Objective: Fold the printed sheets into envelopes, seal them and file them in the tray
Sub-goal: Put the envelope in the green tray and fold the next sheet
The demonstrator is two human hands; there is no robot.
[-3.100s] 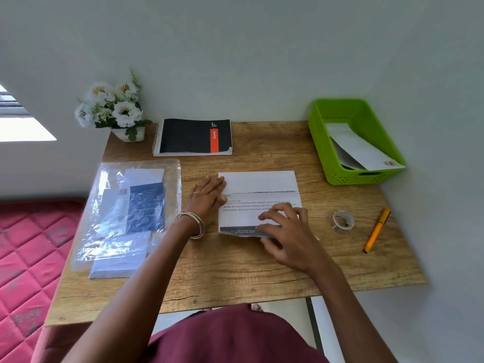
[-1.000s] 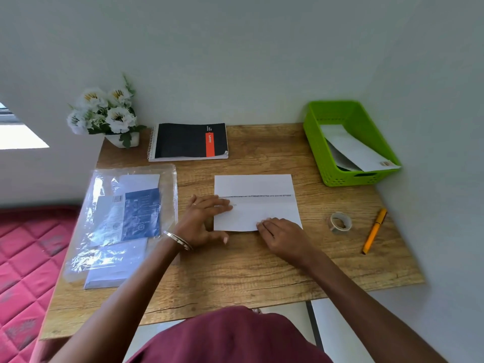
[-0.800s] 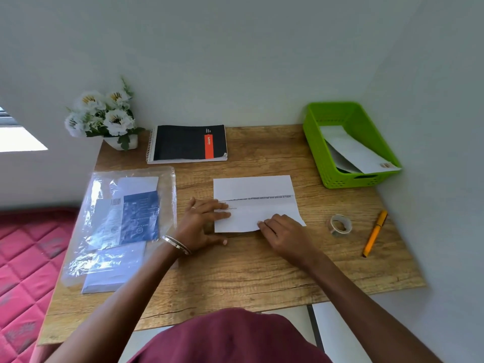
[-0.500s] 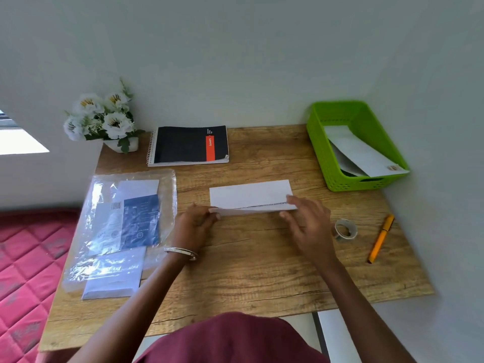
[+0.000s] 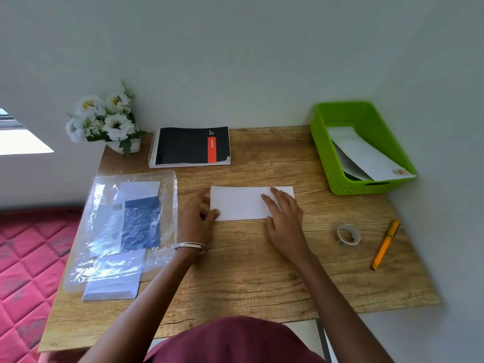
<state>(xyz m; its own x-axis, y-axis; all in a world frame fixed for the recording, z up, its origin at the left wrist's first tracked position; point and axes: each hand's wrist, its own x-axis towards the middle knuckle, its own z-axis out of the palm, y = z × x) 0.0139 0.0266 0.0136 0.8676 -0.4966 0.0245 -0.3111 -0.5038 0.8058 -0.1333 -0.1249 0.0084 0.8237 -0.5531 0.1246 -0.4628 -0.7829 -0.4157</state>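
— While we look down at the desk, what do we have in front of us?

— We see the folded sheet, a plain white strip lying flat at the middle of the desk, long side running left to right. Our right hand lies on its right end, fingers straight and spread, pressing the paper down and gripping nothing. Our left hand is at the sheet's left end, at nine o'clock from it; the thumb touches the near left corner and the other fingers sit loosely bent by the left edge. We cannot tell whether they pinch the paper or only steady it.

— And the tray?

— The green tray stands at two o'clock from the sheet, against the wall, well apart from it. A white envelope leans inside it, one end over the near rim.

— What else do we have around us?

— At four o'clock from the sheet, a roll of tape, with an orange pen just beside it. At eleven o'clock, a black spiral notebook, and past it a pot of white flowers. At nine o'clock, a clear plastic pack of envelopes. A bangle circles our left wrist.
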